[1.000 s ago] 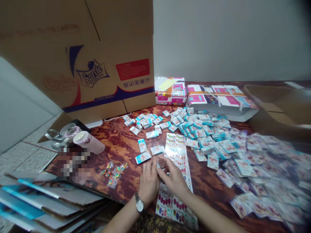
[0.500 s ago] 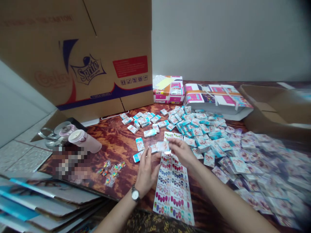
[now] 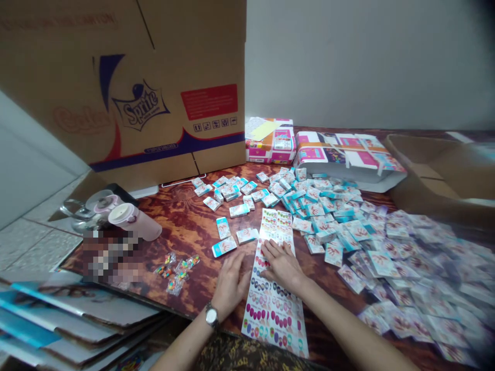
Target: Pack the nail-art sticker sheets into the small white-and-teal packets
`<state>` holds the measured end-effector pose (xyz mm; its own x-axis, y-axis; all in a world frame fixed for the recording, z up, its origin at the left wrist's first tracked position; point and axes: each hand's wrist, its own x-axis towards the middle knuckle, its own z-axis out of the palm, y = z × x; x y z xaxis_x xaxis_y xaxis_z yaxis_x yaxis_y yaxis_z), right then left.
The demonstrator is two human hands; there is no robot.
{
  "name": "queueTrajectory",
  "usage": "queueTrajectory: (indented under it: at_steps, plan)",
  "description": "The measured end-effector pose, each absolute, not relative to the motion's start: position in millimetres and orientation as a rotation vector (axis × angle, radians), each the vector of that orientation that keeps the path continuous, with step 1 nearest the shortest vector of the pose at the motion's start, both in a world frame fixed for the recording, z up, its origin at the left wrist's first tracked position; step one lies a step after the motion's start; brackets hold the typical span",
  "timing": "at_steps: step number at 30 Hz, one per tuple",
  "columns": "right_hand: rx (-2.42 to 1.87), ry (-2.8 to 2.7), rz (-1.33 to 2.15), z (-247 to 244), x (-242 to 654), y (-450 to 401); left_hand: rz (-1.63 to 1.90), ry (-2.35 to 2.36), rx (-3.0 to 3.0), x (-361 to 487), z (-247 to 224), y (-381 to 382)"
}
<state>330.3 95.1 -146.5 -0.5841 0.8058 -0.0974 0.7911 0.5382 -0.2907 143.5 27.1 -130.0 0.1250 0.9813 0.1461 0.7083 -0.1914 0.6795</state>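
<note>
A long printed sheet [image 3: 256,314] with rows of colourful nail designs lies lengthwise before me. My right hand [image 3: 281,265] rests on its upper half, fingers spread, with nothing visible in them. Beside the sheet's left edge is my left hand [image 3: 231,282], a watch on its wrist. Its fingers are stretched forward over the table and it holds nothing. Just past its fingertips lie small blue-and-white boxes printed with a hand: one flat box [image 3: 224,247], another box [image 3: 247,235] by the sheet, and a third box [image 3: 223,228] behind them.
A heap of similar small boxes [image 3: 315,208] spreads to the right and back. Small bags of coloured pieces [image 3: 178,275] and a pink tumbler [image 3: 137,222] are at left. A big Sprite carton [image 3: 209,67] and wrapped packages [image 3: 340,149] stand behind; an open carton [image 3: 429,165] is far right.
My right hand has let go of a small pale piece and come down onto the sheet. My left hand has drawn back toward me, leaving the small boxes on the table.
</note>
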Motion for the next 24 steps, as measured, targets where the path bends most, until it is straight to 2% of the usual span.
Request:
queueTrajectory:
  at_steps: [10, 15, 19, 24]
  plan:
    - [-1.315, -2.594, 0.467, -128, 326, 80, 0.796, 1.506, 1.989, 144, -130, 28]
    - [-1.031, -2.339, 0.868, -73, 329, 84, 0.821, 1.383, 2.024, 142, -112, 33]
    - [-1.070, -2.146, 0.763, -38, 333, 98, 0.894, 1.377, 1.693, 146, -110, 35]
    - [-0.886, -2.267, 0.690, -41, 325, 79, 1.108, 1.202, 1.040, 153, -111, 38]
